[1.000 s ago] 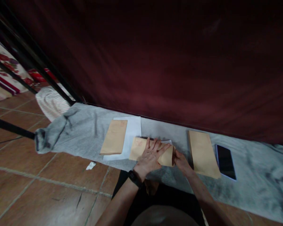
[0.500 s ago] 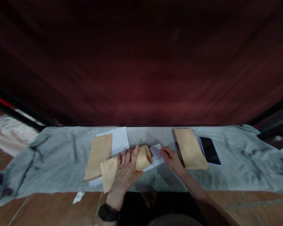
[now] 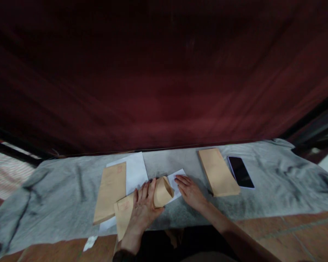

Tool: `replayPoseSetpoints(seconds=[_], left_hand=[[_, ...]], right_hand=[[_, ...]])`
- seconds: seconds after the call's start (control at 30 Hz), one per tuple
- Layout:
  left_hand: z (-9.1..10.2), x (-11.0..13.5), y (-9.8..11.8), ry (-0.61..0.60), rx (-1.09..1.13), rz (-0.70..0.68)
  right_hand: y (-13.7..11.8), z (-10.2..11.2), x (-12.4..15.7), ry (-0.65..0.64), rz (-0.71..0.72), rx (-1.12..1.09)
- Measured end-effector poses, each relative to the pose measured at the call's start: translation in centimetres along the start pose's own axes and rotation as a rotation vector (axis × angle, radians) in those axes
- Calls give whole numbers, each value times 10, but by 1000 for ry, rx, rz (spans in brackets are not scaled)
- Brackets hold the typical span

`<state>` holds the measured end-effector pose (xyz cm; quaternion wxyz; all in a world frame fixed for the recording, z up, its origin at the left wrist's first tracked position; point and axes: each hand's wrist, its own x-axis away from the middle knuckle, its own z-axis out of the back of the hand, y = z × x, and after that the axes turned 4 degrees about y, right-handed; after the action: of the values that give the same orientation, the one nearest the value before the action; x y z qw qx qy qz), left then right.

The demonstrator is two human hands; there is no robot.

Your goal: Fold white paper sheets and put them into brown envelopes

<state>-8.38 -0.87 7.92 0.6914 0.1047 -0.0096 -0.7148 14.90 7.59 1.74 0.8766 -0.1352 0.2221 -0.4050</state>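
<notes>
My left hand (image 3: pixel 144 208) lies with fingers spread on a brown paper envelope (image 3: pixel 123 214), pressing it down on the grey cloth. The envelope's right end (image 3: pixel 161 193) bulges up with its mouth gaping. From that mouth a folded white paper (image 3: pixel 177 175) sticks out to the right. My right hand (image 3: pixel 190 191) rests flat on this paper, its fingers stretched toward the envelope. How far the paper reaches inside is hidden.
Left of my hands, a brown envelope stack (image 3: pixel 110 189) lies partly over white sheets (image 3: pixel 136 169). On the right are another brown envelope stack (image 3: pixel 218 171) and a phone (image 3: pixel 240 171). The grey cloth (image 3: pixel 273 189) ends before a tiled floor, where a white scrap (image 3: pixel 90 243) lies.
My right hand has shifted left and flattened from a pinch at the paper's right edge onto its surface. My left hand still presses the envelope. The view has tilted slightly.
</notes>
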Motion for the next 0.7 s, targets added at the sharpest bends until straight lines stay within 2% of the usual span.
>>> replayPoseSetpoints(seconds=[0.17,0.27,0.37,0.47,0.57,0.7], left_hand=[[38,-9,3,111,-94,-82],[52,-19,-5,105,-145,-119],[49,-27,-23,7,-161,-92],[37,-30,-38,-165,-162,0],[31,-31,-44,-286,-159,72],[30,-33,-47,-368,-121,139]], right_hand=[[-6,0,-9,-1,59,-2],[-16,-7,-14,-15,105,10],[-25,-16,-17,-16,117,40],[-28,-25,-16,-7,103,78],[-27,-28,-13,0,101,104],[-25,-27,-12,15,73,143]])
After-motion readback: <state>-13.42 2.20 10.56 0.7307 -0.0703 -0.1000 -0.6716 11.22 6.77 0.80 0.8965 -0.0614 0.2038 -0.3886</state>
